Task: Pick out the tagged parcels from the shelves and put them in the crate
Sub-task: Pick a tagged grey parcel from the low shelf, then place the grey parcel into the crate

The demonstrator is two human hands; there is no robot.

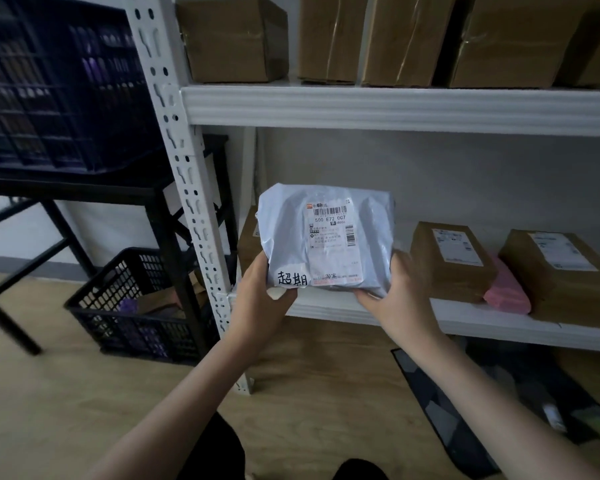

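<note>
Hands: left hand (261, 295) and right hand (400, 295) grip the white tagged parcel (326, 242) by its lower corners, before the lower shelf (465, 318). Keep both grips firm; swing toward the floor crate (118, 327) at 9 o'clock.

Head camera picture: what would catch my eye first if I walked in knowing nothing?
Most likely the pale plastic parcel at centre, held up by the left hand and right hand before the white shelf; it bears a handwritten tag. A black crate sits on the floor at left.
</note>
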